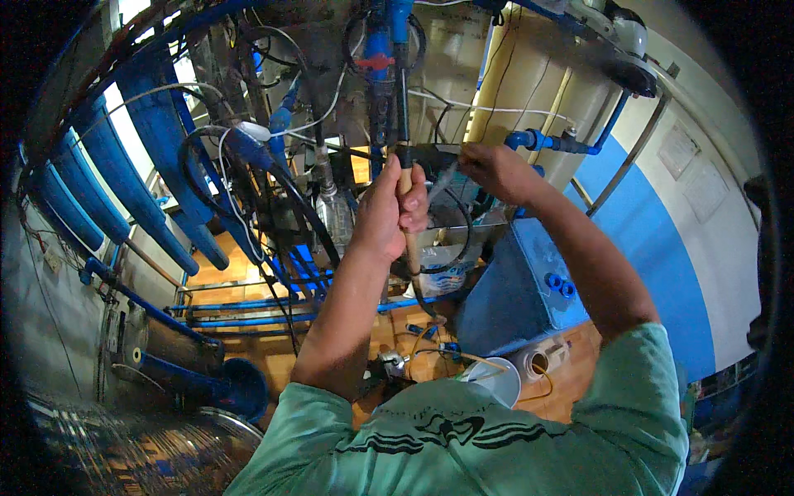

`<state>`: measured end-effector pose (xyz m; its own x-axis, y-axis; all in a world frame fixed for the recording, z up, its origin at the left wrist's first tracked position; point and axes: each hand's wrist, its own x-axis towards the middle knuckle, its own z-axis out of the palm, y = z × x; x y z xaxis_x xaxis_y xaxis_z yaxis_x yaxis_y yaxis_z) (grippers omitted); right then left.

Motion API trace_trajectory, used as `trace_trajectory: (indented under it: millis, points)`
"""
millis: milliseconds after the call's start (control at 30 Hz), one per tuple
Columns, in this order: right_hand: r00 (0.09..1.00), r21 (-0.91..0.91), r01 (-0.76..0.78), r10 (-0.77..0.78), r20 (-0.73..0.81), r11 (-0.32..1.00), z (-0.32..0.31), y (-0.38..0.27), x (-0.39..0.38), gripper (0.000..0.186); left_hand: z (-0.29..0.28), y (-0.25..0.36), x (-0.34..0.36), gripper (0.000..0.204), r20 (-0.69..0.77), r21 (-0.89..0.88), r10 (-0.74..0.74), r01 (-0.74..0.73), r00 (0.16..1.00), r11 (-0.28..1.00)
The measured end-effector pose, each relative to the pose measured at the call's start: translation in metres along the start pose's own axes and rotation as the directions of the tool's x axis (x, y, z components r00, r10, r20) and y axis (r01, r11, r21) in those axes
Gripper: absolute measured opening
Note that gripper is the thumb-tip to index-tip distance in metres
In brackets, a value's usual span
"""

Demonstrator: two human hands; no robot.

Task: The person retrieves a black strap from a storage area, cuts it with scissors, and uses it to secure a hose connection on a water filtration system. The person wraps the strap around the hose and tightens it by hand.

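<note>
My left hand is closed around a tan hose that hangs upright in front of me. Above the fist, a black section runs up to a blue pipe fitting. To the right, my right hand is closed at about the same height, gripping a pale translucent strip. The strip slants down from the fingers toward the hose and is slightly blurred; where its far end lies I cannot tell. Below the left fist the hose bends toward the floor.
A blue tank stands at right. On the floor are a white bucket, a whitish jug and a yellow hose. Behind the hands, cables and a red-handled valve crowd the space. Blue pipes cross low at left.
</note>
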<state>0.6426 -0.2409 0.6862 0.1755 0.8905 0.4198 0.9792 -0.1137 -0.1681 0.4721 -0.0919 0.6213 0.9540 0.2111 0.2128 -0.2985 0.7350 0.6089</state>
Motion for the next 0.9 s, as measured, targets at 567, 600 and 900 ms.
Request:
trace_trajectory:
  millis: [567,600,900]
  points:
    - [0.903,0.716,0.243,-0.422,0.079,0.654,0.102,-0.003,0.112,0.037,0.006,0.008,-0.004,0.045,0.131,-0.180,0.107,-0.083,0.986,0.980]
    - [0.933,0.760,0.159,-0.348,0.092,0.630,0.099,-0.006,0.102,0.033,0.004,0.008,-0.004,0.044,0.121,-0.151,0.114,-0.095,0.986,0.984]
    - [0.833,0.587,-0.419,0.551,-0.055,0.693,0.000,-0.013,0.019,0.024,0.012,-0.003,-0.002,0.042,0.041,0.046,0.197,-0.199,0.980,0.979]
